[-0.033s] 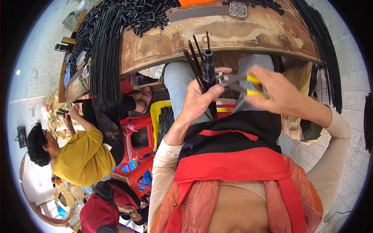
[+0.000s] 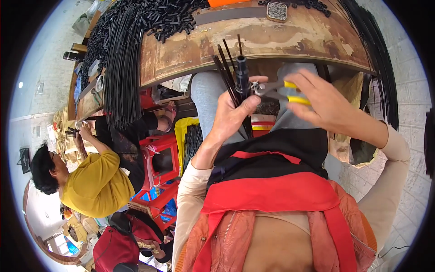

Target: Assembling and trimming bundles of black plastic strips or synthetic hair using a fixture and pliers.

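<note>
Above my lap, my left hand is closed around several thin black rods and a stepped black tubular fitting, which stands nearly upright with its hollow end up. My right hand grips a pair of pliers with yellow handles. The jaws meet a small shiny metal piece beside the fitting, close to my left thumb. Motion blurs the pliers, so how far the jaws are apart cannot be made out. My left fingers behind the fitting are partly hidden.
A worn wooden table lies ahead, with black tube pieces heaped at its left and a box of small metal parts. Long black rods hang over its edge. Red stools and a person in yellow are at left.
The pliers and my right hand have shifted slightly left. My left hand and the black fitting have moved a touch up and left. Both holds look the same.
</note>
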Action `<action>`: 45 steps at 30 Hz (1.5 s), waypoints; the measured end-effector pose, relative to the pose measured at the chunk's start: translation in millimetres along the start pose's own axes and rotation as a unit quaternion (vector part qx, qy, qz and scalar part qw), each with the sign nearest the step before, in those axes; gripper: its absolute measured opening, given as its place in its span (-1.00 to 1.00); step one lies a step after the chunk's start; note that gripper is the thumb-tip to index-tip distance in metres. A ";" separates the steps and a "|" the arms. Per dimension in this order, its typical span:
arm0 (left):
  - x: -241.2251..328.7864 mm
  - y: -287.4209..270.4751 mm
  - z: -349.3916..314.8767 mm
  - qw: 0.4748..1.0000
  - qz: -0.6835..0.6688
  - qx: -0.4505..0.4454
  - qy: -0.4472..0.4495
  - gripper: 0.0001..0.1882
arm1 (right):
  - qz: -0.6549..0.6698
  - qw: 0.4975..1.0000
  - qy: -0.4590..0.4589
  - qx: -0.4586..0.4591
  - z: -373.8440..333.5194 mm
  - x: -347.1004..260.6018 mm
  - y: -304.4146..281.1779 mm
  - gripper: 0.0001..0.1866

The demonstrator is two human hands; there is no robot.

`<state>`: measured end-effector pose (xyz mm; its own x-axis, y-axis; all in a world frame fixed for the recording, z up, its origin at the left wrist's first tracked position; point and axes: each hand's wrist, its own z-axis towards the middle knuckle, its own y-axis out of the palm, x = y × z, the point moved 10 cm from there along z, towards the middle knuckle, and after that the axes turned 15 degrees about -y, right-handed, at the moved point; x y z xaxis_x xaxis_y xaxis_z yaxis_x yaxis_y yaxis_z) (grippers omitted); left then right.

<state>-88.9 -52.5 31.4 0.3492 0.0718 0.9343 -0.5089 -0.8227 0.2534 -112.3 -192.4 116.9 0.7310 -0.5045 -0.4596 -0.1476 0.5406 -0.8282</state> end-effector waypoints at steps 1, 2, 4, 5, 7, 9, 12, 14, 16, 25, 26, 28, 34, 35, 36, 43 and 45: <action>1.4 -2.2 1.1 1.000 -0.015 0.024 0.006 -0.51 | -0.099 0.990 -0.082 0.060 6.9 -15.6 -10.7 -0.61; 1.1 -4.8 0.8 1.000 -0.017 0.025 0.007 -0.51 | -0.099 0.990 -0.083 0.057 8.9 -16.9 -14.1 -0.61; 1.7 -3.6 -1.8 0.999 -0.034 -0.024 0.011 -0.50 | 0.130 0.982 0.072 -0.119 4.2 4.3 18.5 -0.67; 1.1 -5.4 -2.1 0.999 -0.038 -0.022 0.011 -0.50 | 0.130 0.981 0.072 -0.122 4.1 4.1 20.7 -0.67; 2.1 3.1 -3.0 0.996 -0.040 -0.075 0.015 -0.51 | 0.575 0.723 0.294 -0.245 -35.7 -6.1 79.0 -0.60; 2.6 5.2 2.4 0.997 -0.015 -0.065 0.025 -0.52 | 0.648 0.641 0.302 -0.279 -48.7 -8.9 92.6 -0.59; -3.6 -11.3 -0.1 0.999 -0.034 -0.008 0.014 -0.55 | 0.134 0.986 0.045 -0.085 1.4 12.2 30.6 -0.56; -0.3 -12.0 -0.1 0.998 -0.040 0.027 0.026 -0.54 | -0.065 0.995 -0.076 -0.003 16.6 -0.4 2.3 -0.56; 0.7 -21.0 -1.3 0.996 -0.058 0.050 0.041 -0.53 | -0.163 0.974 -0.152 0.039 25.0 -22.7 -10.3 -0.56; -0.5 -13.1 1.9 0.998 -0.057 -0.017 0.026 -0.54 | 0.089 0.995 0.035 -0.042 13.2 10.6 17.2 -0.54; 0.4 -16.6 0.7 0.998 -0.058 0.018 0.026 -0.54 | -0.035 0.998 -0.042 0.023 17.8 -1.4 0.1 -0.60; 0.0 -21.0 1.4 0.998 -0.049 0.037 0.024 -0.28 | -0.026 0.999 -0.026 -0.024 17.7 0.5 5.6 -0.61; -1.7 -11.5 -2.0 0.997 -0.055 -0.044 0.026 -0.42 | 0.622 0.692 0.302 -0.207 -27.7 -7.7 91.5 -0.60; -1.9 -9.6 -2.1 0.998 -0.041 -0.052 0.024 -0.43 | 0.549 0.758 0.282 -0.208 -26.6 -1.2 89.6 -0.60; -1.8 -12.0 -1.3 0.997 -0.064 -0.048 0.015 -0.46 | 0.389 0.886 0.194 -0.161 -11.4 12.0 70.1 -0.58; -0.2 -12.5 -7.2 0.998 -0.032 -0.013 0.043 -0.61 | 0.122 0.972 0.108 -0.167 6.1 14.9 50.4 -0.62; -1.9 -10.7 -6.6 0.999 -0.019 -0.019 0.036 -0.54 | 0.194 0.958 0.121 -0.172 4.3 16.6 53.4 -0.62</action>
<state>-89.3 -40.1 28.5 0.3121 0.1429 0.9392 -0.5261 -0.7972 0.2962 -105.1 -169.1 66.4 0.4060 -0.4743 -0.7812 -0.6189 0.4862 -0.6169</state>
